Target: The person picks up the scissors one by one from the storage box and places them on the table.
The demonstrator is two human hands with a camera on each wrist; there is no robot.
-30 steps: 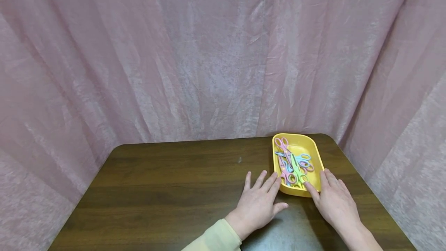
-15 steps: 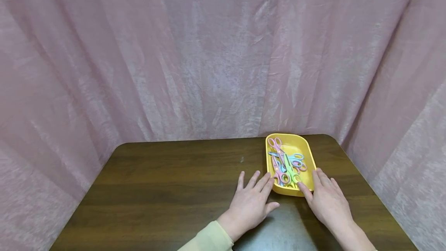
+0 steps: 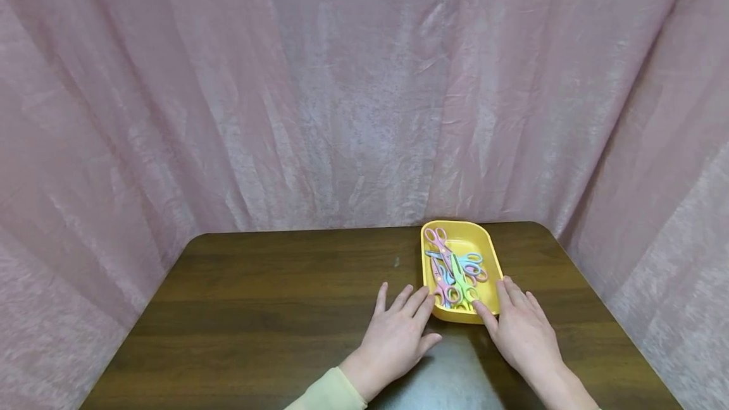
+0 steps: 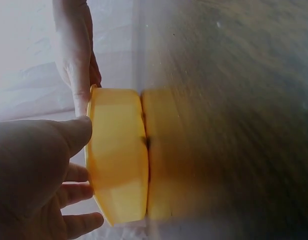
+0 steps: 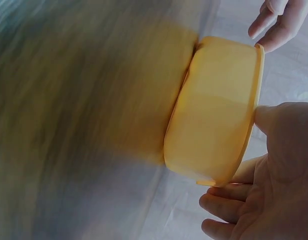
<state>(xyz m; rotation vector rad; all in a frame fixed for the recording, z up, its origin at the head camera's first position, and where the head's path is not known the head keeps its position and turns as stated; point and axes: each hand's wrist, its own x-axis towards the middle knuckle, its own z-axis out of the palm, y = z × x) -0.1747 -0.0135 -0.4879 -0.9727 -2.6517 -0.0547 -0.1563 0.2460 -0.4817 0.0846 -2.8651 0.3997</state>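
Note:
A yellow plastic tray [image 3: 490, 252] sits on the table with several children's scissors in it. Pink scissors [image 3: 437, 239], blue scissors [image 3: 473, 259] and green scissors [image 3: 460, 280] overlap along its left side. My left hand [image 3: 393, 337] has its fingers spread and nearly straight, fingertips touching the tray's near left corner. At the near right corner, my right hand [image 3: 526, 334] lays its thumb on the front rim and its extended fingers along the right side. Both wrist views show the tray's outer wall [image 4: 116, 155] with fingertips at the rim; its contents are hidden there.
The dark wooden table [image 3: 273, 309] has a rounded far edge. Pink velvety curtains [image 3: 353, 93] hang behind it and at both sides. A small pale mark [image 3: 397, 262] shows on the tabletop left of the tray.
The tray has slid to the left across the table, away from the right edge, with both hands moving along with it. The scissors remain in it.

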